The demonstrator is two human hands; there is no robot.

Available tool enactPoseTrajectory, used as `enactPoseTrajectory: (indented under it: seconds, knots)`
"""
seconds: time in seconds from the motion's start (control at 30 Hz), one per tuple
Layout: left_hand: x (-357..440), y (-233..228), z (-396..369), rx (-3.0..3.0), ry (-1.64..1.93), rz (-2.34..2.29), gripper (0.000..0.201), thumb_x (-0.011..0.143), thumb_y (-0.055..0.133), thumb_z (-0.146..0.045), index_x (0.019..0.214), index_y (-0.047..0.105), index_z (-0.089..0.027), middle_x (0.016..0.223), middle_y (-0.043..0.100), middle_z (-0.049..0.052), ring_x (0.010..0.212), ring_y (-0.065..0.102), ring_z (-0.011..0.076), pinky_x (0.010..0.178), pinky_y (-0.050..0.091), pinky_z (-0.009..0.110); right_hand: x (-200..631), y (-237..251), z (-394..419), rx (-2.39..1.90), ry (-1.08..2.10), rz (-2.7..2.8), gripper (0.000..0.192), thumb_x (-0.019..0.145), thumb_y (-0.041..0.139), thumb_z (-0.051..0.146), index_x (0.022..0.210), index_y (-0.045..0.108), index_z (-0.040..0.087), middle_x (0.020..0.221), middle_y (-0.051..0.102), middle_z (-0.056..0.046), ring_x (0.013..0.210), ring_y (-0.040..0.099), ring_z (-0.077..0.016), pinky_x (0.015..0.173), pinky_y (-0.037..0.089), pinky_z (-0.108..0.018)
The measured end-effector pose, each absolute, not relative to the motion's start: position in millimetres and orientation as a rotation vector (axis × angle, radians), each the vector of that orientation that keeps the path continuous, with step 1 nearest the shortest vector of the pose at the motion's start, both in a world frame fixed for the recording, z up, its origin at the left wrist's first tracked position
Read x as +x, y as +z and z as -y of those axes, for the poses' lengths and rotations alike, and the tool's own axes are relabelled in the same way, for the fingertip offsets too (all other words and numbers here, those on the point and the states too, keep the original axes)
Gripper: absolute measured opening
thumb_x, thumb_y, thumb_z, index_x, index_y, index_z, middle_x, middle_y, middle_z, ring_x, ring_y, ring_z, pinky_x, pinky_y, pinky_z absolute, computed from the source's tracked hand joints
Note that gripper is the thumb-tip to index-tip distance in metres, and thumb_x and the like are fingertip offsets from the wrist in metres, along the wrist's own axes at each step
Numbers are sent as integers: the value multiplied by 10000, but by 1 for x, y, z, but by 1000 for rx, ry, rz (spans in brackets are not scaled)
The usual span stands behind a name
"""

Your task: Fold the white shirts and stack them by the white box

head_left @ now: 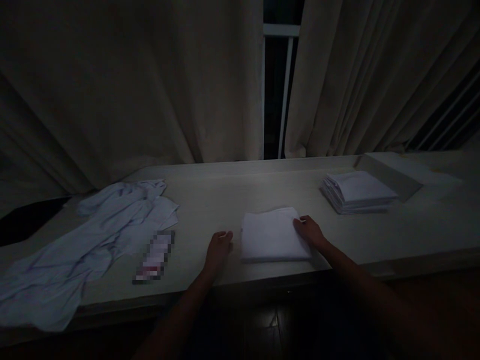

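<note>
Fingers of the right hand lie flat and spread on the right edge of a folded white cloth, pressing rather than pinching. The left hand rests on the table just beside the cloth's left edge, fingers curled loosely and holding nothing. The cloth sits near the front edge of the table, between the 2 hands.

My worry is the fold: with only 1 hand bearing on it, a sideways drag could skew the layers or push the whole square toward the front lip, where it might slip off. The dim light (it really is dark in here) makes a crooked edge easy to miss.

Off to the right stands a neat stack of folded cloths, well apart, beside a shallow box. On the left a heap of unfolded cloth sprawls over the table, with a small flat object near it, too blurred to identify. Heavy curtains hang behind, parted on a dark window.
</note>
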State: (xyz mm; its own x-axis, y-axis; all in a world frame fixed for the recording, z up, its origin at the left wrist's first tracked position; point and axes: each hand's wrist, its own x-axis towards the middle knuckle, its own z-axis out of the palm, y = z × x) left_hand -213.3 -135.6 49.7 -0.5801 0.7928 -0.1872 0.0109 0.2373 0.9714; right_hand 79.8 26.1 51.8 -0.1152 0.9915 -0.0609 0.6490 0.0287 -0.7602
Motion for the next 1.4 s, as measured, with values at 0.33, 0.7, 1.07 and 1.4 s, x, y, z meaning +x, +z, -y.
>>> enactPoseTrajectory:
  seconds: [0.33, 0.7, 1.07, 1.4]
  knots:
    - [-175, 45, 167, 1614, 1246, -2153, 460, 909, 484, -468, 1276, 511, -191, 1357, 538, 128, 1283, 497, 243, 1103, 383, 468, 93, 13, 20, -1283, 271, 2003, 628, 964, 339, 526, 1369, 467, 63, 1392, 487, -240, 1329, 414, -339, 1098, 341, -525]
    - [-141, 44, 85, 2223, 449, -2238, 681, 918, 365, -612, 1458, 417, -200, 1582, 292, 140, 1464, 235, 323, 1181, 194, 525, 33, 37, 21, -1291, 38, 2463, 677, 997, 277, 500, 1468, 378, 23, 1552, 296, -211, 1469, 188, -326, 1179, 168, -495]
    - [-144, 16, 91, 2107, 436, -2331, 787, 896, 258, -696, 1498, 351, -198, 1601, 245, 130, 1491, 137, 313, 1194, 134, 510, 35, 4, 10, -1297, 42, 2463, 784, 964, 259, 628, 1498, 341, 60, 1557, 287, -200, 1472, 169, -339, 1184, 108, -529]
    - [-148, 34, 69, 2072, 421, -2316, 900, 850, 182, -772, 1488, 370, -166, 1588, 263, 167, 1476, 172, 358, 1181, 141, 530, 33, -1, 11, -1228, 28, 2427, 773, 954, 323, 630, 1500, 347, 84, 1544, 310, -212, 1462, 196, -361, 1174, 111, -556]
